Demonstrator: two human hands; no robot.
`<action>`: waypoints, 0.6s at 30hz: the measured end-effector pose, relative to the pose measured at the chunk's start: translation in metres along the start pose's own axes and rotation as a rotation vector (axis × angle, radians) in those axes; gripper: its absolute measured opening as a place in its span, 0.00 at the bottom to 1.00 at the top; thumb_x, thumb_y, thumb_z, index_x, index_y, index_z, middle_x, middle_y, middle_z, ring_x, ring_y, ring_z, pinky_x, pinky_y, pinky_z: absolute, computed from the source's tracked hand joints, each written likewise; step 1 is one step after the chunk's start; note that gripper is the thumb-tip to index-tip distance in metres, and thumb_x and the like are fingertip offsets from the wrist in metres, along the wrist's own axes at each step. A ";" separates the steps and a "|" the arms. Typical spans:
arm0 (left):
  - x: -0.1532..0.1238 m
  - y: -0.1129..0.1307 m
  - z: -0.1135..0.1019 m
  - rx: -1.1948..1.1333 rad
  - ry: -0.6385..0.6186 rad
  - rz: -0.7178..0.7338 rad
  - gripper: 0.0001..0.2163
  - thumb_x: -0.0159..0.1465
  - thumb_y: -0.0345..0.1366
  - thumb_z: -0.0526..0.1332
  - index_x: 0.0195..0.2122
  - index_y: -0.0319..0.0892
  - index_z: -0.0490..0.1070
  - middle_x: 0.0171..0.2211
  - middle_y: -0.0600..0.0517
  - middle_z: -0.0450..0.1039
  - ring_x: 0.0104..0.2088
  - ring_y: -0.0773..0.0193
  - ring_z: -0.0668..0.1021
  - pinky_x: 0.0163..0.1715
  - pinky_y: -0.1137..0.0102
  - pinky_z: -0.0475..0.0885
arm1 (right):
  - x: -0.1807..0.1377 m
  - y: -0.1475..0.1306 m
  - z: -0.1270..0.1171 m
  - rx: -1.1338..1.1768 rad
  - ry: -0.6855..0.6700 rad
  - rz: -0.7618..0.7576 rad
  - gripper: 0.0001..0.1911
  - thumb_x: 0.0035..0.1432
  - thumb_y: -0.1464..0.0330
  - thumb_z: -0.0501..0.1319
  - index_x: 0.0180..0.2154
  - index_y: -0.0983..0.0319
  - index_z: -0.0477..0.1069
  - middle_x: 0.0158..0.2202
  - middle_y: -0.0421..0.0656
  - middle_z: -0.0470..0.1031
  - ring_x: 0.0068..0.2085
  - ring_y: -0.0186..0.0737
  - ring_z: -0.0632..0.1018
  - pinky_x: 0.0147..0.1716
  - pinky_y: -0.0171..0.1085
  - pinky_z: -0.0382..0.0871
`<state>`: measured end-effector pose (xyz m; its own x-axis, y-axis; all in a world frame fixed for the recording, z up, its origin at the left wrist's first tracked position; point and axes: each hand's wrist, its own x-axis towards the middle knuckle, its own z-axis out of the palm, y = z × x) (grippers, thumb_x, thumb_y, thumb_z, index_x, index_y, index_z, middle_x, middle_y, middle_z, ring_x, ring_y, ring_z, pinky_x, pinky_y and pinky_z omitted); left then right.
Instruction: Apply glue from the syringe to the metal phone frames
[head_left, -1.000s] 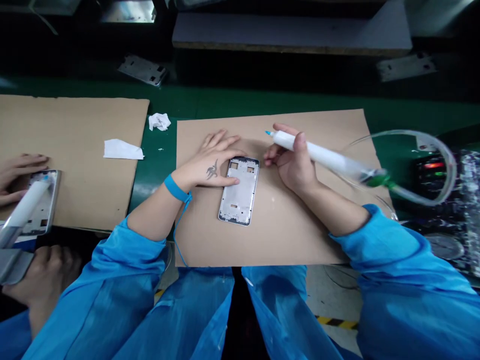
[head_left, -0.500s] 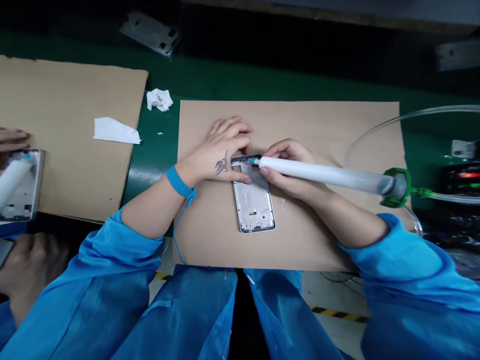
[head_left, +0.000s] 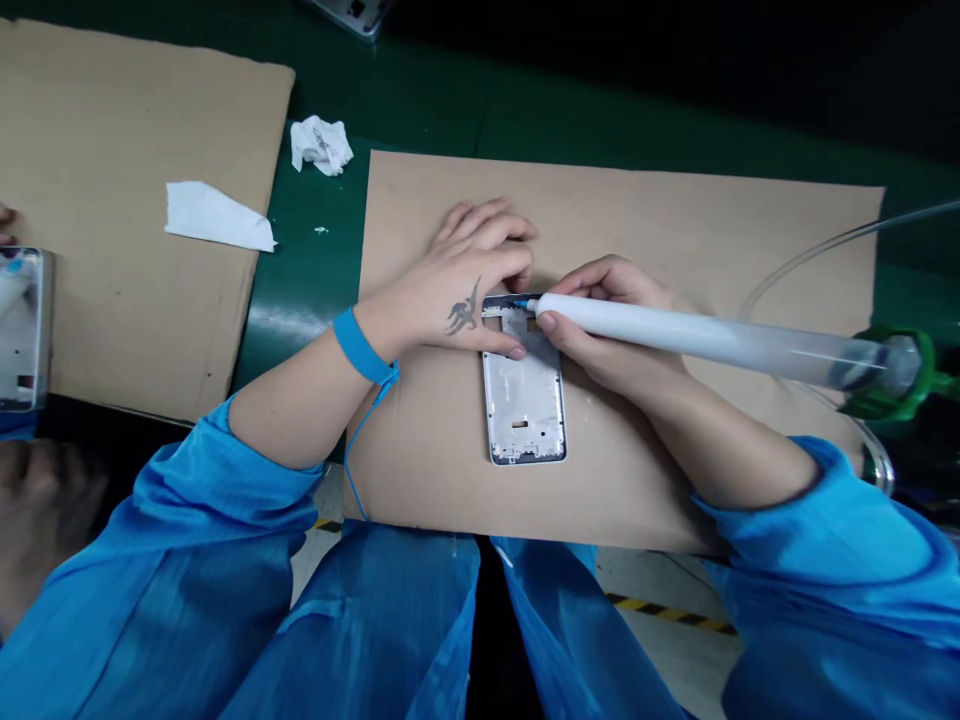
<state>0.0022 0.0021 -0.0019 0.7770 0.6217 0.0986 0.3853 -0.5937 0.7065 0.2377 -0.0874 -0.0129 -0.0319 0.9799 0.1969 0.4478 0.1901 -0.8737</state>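
A silver phone frame (head_left: pixel 527 405) with a dark top edge lies flat on the brown cardboard sheet (head_left: pixel 750 480). My left hand (head_left: pixel 476 275) holds it from the upper left, thumb across its face and fingers curled by the top edge. A large syringe (head_left: pixel 675 330) filled with white material is gripped near its front end by my right hand (head_left: pixel 611 310). Its thin blue tip (head_left: pixel 520 303) is at the frame's top edge; contact is too small to confirm. The green cap (head_left: pixel 900 380) sits at the syringe's far right end. A blue band (head_left: pixel 360 345) circles my left wrist.
A clear tube (head_left: pixel 840 235) curves over the sheet's right side. Crumpled tissue (head_left: pixel 321 146) and a flat white paper piece (head_left: pixel 217 215) lie to the left. A co-worker's hand (head_left: pixel 49 510) and another phone frame (head_left: pixel 30 340) are at the far left.
The whole view has shifted and turned slightly, so the phone frame looks more upright. The syringe tip has moved slightly left along the frame's top edge. Both hands keep their grips.
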 end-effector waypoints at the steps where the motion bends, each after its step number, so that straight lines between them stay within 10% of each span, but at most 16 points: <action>1: 0.000 0.000 0.000 -0.003 0.003 0.000 0.29 0.57 0.70 0.76 0.43 0.50 0.80 0.70 0.46 0.73 0.81 0.27 0.60 0.82 0.32 0.46 | 0.000 -0.001 0.000 0.006 0.000 -0.002 0.17 0.60 0.50 0.79 0.39 0.52 0.79 0.33 0.42 0.82 0.31 0.43 0.80 0.28 0.43 0.76; 18: 0.000 -0.002 0.001 0.014 -0.010 0.002 0.30 0.57 0.69 0.77 0.44 0.49 0.79 0.71 0.44 0.71 0.81 0.25 0.58 0.83 0.31 0.43 | 0.001 -0.001 -0.001 0.029 -0.023 0.014 0.15 0.58 0.55 0.79 0.39 0.52 0.79 0.33 0.41 0.83 0.30 0.43 0.82 0.27 0.44 0.75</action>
<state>0.0020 0.0027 -0.0035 0.7829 0.6152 0.0927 0.3908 -0.6022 0.6962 0.2382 -0.0863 -0.0110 -0.0464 0.9835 0.1750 0.4218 0.1781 -0.8890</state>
